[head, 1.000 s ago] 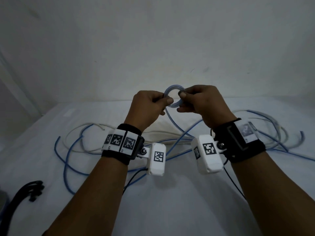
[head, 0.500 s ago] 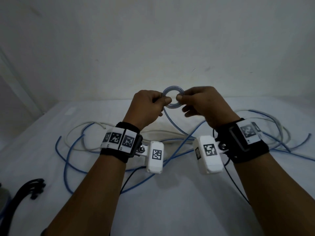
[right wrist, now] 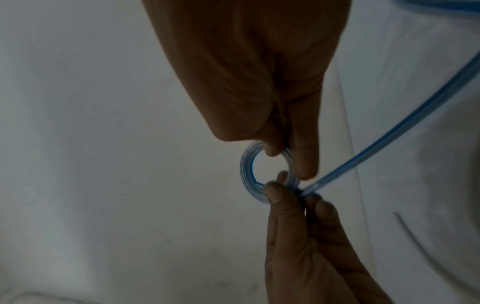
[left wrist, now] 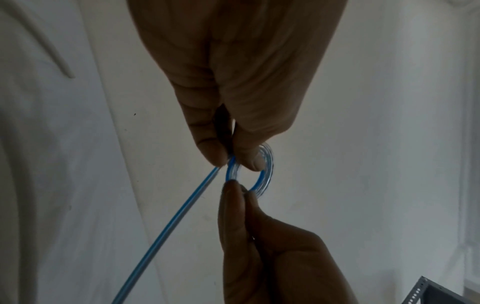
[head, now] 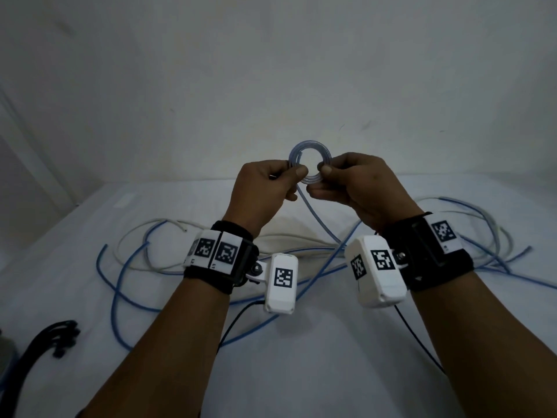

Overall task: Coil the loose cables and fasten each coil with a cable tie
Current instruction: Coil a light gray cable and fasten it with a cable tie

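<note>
A small coil of translucent blue cable is held up above the table between both hands. My left hand pinches its left side with thumb and forefinger. My right hand pinches its right side. The coil's loose tail drops to the table. In the left wrist view the left hand grips the coil from above, and the tail runs off to the lower left. In the right wrist view the right hand holds the coil.
Loose blue cables and white cables lie tangled across the white table, reaching its right side. A black bundle lies at the front left. A thin black wire runs from the wrist cameras. A white wall stands behind.
The coil has turned to face me more squarely and looks rounder. The right hand's fingers have shifted their hold on its right side. Both hands stay at about the same height.
</note>
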